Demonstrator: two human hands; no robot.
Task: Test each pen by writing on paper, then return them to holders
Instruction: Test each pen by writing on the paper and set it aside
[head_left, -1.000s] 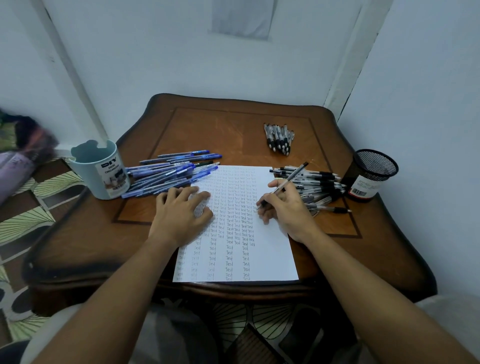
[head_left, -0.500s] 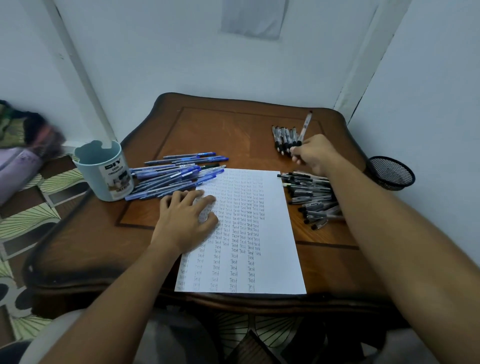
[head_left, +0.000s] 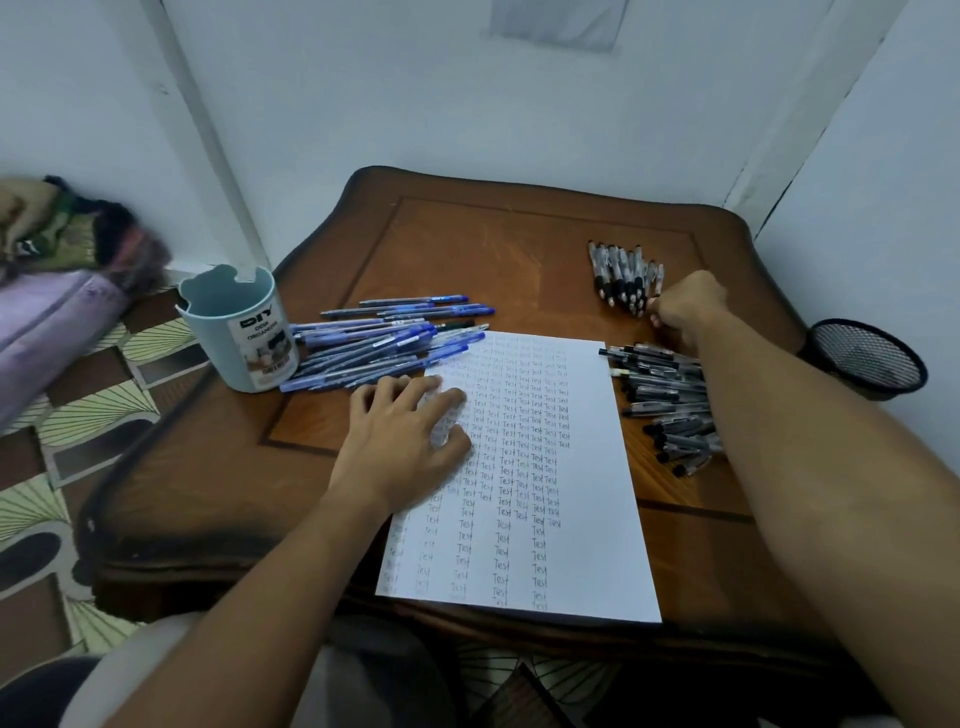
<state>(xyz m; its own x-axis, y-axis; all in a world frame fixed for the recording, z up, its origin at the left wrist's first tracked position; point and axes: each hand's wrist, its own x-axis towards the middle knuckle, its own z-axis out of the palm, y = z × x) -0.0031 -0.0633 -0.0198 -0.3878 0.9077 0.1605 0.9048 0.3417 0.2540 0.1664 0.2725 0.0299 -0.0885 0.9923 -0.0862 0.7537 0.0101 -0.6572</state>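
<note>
A white sheet of paper (head_left: 561, 519) covered in columns of the word "Test" lies on the wooden table (head_left: 467, 249). My left hand (head_left: 400, 441) rests flat on the sheet's left edge, fingers spread. My right hand (head_left: 683, 306) is curled at the right end of a neat row of black pens (head_left: 621, 278) at the far right, its fingertips pinching the near end of the rightmost pen (head_left: 657, 278), which lies on the table. A loose heap of black pens (head_left: 660, 395) lies right of the paper, partly under my forearm. Several blue pens (head_left: 384, 343) lie left of it.
A light blue holder cup marked "DIY" (head_left: 239, 332) stands at the table's left edge by the blue pens. A black mesh holder (head_left: 867, 358) stands at the right edge, behind my right arm. Walls close in behind and to the right.
My right hand left the paper with the black pen, carried it to the far row, and has lowered it from upright to lying at the row's right end. The left hand stayed put.
</note>
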